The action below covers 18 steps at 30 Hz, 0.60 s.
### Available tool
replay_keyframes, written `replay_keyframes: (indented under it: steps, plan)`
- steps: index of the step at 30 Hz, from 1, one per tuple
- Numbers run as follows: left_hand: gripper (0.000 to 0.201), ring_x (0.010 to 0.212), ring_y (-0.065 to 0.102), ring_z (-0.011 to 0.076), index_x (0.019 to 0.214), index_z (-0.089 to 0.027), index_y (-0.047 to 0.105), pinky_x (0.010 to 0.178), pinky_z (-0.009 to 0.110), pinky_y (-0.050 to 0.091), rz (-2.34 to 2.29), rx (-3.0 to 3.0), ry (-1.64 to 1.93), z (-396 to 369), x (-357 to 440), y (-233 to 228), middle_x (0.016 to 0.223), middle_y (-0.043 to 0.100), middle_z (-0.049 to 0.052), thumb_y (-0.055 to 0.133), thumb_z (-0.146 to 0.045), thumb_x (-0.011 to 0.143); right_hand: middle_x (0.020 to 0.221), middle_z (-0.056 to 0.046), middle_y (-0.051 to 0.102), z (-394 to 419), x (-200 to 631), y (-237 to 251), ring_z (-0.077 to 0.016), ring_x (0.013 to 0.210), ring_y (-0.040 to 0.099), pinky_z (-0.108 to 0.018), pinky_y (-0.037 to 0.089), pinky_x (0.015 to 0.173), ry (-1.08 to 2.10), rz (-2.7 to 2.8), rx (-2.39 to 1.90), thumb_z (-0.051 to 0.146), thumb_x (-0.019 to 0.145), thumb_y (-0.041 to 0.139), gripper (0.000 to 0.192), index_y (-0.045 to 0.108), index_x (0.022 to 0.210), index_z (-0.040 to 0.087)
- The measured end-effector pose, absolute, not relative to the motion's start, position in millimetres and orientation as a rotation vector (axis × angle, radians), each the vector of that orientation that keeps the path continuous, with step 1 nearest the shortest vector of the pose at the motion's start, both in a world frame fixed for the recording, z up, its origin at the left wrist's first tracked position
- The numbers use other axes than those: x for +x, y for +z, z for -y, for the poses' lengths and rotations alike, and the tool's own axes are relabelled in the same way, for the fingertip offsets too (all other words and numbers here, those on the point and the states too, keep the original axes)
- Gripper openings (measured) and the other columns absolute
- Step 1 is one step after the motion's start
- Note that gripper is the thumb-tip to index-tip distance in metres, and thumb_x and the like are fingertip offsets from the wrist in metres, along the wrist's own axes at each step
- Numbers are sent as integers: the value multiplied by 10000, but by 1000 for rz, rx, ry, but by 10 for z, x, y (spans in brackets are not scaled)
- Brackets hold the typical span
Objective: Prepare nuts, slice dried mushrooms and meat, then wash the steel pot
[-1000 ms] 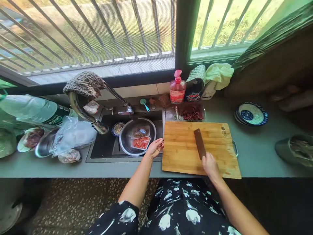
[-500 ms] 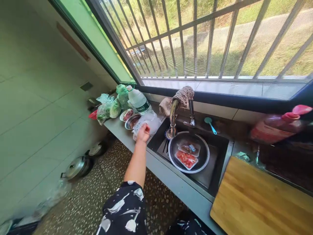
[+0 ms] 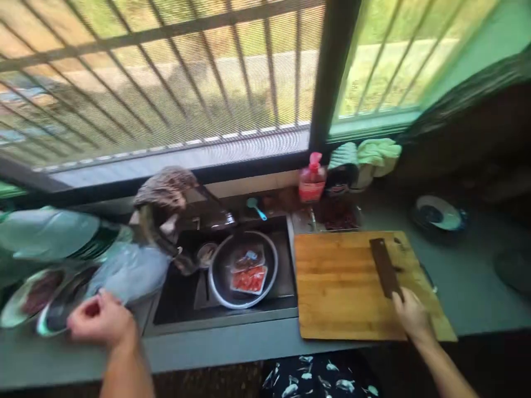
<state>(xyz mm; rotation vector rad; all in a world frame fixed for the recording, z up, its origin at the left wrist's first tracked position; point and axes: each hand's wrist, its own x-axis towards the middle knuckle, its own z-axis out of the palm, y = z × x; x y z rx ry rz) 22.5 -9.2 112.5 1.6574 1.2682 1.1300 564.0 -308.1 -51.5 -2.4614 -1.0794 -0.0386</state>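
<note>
The right hand (image 3: 410, 315) grips a knife (image 3: 385, 275) on the board (image 3: 340, 287) (left hand (image 3: 102, 320) curled by a bowl (image 3: 53, 312)).

Knife (image 3: 385, 266) handle hidden inside the right hand (image 3: 411, 315); picture blurred

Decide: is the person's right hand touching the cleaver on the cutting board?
Touching: the head view shows the right hand closed around the cleaver handle.

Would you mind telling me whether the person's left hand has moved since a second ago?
Yes. The left hand has gone from the sink's right edge, beside the cutting board, to the counter left of the sink, by the clear plastic bag.
</note>
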Motion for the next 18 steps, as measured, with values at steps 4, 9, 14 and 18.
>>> replay_keyframes:
  steps: [4,9,14,18]
  plan:
    - [106,510,562,151,632,-301,580,498,270,461,-1947,1549,1298,622,1413,493,540,610,-68,530,-341,716,832,-97,594,3111,5756,-556,-195,746,564,-312,447,661,-31,1179,-2464,343,805,328,276,541,845,171]
    - [195,821,590,135,856,-204,624,763,243,464,-1017,2101,732,430,3597,201,871,648,23,446,-266,805,840,-94,587,3148,5949,-565,-194,734,556,-302,433,626,-35,1182,-2505,317,810,328,259,530,869,165]
    - [273,997,532,195,957,-176,627,877,305,396,-1162,2313,158,-288,5023,177,997,620,104,468,-87,753,863,-97,586,3207,6007,-507,-187,760,557,-290,439,646,4,1147,-2424,339,826,332,267,525,880,163]
    - [209,934,568,240,868,-128,641,811,335,424,-1275,2235,18,-448,5299,34,890,633,155,499,-78,725,812,-78,587,3215,5971,-399,-177,753,560,-283,439,650,77,1144,-2324,341,839,323,259,519,877,176]
